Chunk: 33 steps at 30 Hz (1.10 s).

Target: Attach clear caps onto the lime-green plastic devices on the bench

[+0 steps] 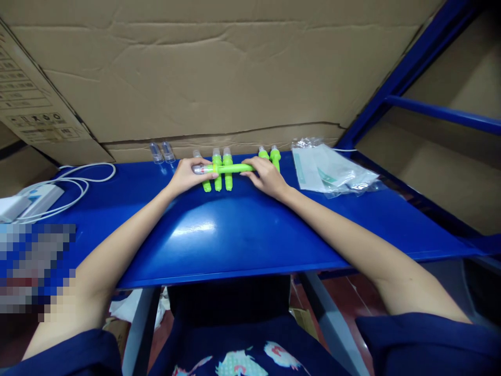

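Note:
A bright green pen-shaped device (234,168) is held level across the middle of the blue table. My left hand (188,175) closes around its left end, where a clear section with red marks shows. My right hand (266,176) has its fingers wrapped round the right end, which is mostly hidden. Beneath and behind the held piece lie several like green parts with pale tips, among them a green part (227,180) in a row of three. Two more stand behind my right hand, one a green part (275,154). Left of my left hand are two clear caps (168,151).
Papers in a clear plastic bag (332,168) lie at the right of the blue table (219,235). At the left are a white box (42,200) and a looped white cable (86,180). A cardboard wall (219,78) closes off the back; a blue frame (391,99) rises at the right.

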{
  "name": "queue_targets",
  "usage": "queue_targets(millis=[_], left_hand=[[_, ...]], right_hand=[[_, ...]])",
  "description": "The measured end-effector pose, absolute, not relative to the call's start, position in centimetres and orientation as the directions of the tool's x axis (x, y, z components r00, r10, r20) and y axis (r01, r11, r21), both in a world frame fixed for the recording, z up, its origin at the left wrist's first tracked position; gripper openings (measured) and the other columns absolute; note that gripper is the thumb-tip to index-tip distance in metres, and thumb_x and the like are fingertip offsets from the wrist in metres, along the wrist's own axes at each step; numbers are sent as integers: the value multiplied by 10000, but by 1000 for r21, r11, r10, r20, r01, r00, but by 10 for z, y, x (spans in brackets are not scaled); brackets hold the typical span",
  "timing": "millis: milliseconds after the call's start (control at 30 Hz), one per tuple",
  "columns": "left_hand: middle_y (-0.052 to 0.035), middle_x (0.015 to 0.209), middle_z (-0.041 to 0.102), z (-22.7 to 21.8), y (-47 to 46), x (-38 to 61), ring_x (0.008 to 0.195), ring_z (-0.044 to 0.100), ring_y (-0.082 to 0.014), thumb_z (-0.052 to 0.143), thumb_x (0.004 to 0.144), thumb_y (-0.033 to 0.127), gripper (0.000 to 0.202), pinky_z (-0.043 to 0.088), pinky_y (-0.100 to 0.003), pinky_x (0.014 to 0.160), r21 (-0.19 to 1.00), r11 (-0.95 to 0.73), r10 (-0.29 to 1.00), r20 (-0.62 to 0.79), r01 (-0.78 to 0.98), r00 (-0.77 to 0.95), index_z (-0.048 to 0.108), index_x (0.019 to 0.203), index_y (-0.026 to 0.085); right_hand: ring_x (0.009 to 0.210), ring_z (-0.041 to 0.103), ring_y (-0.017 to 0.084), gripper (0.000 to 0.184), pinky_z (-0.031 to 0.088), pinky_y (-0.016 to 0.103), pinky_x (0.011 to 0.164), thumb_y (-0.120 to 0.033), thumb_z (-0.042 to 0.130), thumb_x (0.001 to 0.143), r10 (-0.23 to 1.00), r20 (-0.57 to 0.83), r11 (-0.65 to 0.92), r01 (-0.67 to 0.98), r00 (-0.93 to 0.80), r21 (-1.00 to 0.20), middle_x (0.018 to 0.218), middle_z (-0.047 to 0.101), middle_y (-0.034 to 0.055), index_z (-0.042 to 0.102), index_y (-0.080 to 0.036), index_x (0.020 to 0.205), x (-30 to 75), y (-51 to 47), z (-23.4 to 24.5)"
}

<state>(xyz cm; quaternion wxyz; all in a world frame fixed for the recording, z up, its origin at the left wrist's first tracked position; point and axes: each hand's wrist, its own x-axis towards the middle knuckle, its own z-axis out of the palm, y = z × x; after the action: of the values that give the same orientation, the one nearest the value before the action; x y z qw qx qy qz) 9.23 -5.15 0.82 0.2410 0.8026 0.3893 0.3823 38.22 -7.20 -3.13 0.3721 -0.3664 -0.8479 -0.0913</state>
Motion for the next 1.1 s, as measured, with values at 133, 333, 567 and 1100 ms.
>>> queue_targets(millis=[133, 333, 567, 1100], left_hand=[[-94, 1030, 820, 8, -56, 93, 901, 740, -243, 868, 689, 578, 572, 546, -315, 811, 668, -586, 808, 440, 459, 391, 818, 1068, 152], [-84, 1015, 826, 7, -58, 96, 877, 740, -244, 861, 674, 629, 613, 539, -313, 787, 641, -595, 803, 448, 484, 393, 825, 1065, 158], [-86, 973, 829, 5, -60, 99, 827, 742, -227, 840, 678, 667, 635, 513, -294, 737, 613, -628, 778, 473, 479, 413, 835, 1042, 147], [-62, 913, 835, -2, -63, 96, 679, 730, -173, 832, 744, 622, 517, 496, -262, 673, 431, -720, 679, 597, 543, 427, 840, 1015, 182]], right_hand=[[1007, 709, 323, 362, 562, 509, 901, -447, 482, 1053, 534, 719, 726, 677, -445, -120, 1054, 744, 160, 666, -159, 1171, 384, -75, -29], [1003, 712, 323, 380, 570, 513, 884, -465, 478, 1035, 598, 664, 692, 707, -448, -146, 1041, 739, 156, 668, -161, 1163, 387, -77, -27], [941, 709, 317, 393, 578, 498, 836, -496, 444, 1026, 632, 670, 660, 723, -389, -203, 993, 715, 135, 658, -172, 1090, 385, -81, -30], [791, 682, 294, 326, 516, 415, 725, -442, 416, 1007, 702, 587, 596, 784, -403, -175, 842, 688, 108, 609, -180, 987, 382, -91, -19]])
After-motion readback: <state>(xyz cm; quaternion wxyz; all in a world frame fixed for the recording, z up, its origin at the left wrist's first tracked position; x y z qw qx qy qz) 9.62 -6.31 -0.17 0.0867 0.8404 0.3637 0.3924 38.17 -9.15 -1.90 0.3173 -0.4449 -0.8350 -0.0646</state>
